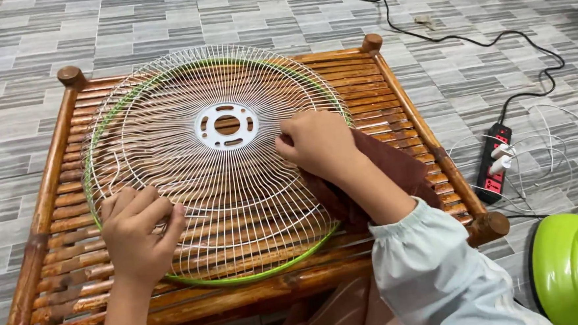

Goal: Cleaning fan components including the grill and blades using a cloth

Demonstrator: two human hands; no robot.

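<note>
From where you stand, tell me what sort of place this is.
Probably a room at home: grey tiled floor, a low bamboo table holding a wire fan guard, and a power strip with chargers plugged in.

A slatted bamboo table (391,104) carries a wire fan guard (169,142) and brown cloth (395,170).

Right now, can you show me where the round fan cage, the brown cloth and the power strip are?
fan cage (226,125): head view, on its white centre plate.
brown cloth (395,167): head view, on the flat part beside the right wrist.
power strip (495,165): head view, on its dark body.
</note>
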